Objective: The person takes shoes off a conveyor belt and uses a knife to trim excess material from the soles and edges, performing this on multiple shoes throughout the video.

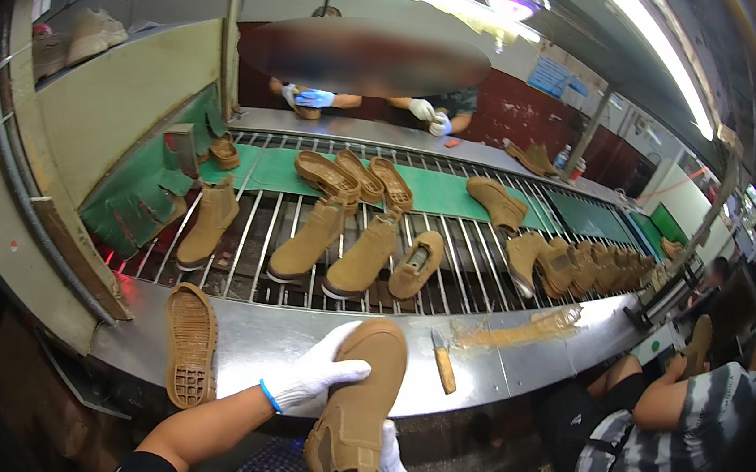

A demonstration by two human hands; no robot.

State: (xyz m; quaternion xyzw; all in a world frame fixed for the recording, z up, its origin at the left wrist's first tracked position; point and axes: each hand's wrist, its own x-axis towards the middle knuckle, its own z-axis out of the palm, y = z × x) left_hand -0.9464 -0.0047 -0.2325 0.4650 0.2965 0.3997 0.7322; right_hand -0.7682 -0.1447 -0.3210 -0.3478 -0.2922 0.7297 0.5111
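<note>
A tan ankle boot [363, 406] is between my two white-gloved hands in front of the metal ledge, its toe pointing away and its shaft opening toward me. My left hand [316, 373] grips the forefoot from the left, thumb laid across the upper. Low on the right, my right hand [391, 460] is closed against the side of the shaft; the boot hides part of its fingers. A loose tan sole [191, 346] lies on the ledge left of my left hand. Right of the boot rests a short knife [443, 364] with a wooden handle.
Beyond the ledge, a bar conveyor [473, 280] carries several boots [363, 257], and soles [328, 175] lie on its green strip [267, 170]. More boots [584, 267] line up at right. Gloved co-workers [314, 98] handle pieces opposite; another person [658, 422] sits at right.
</note>
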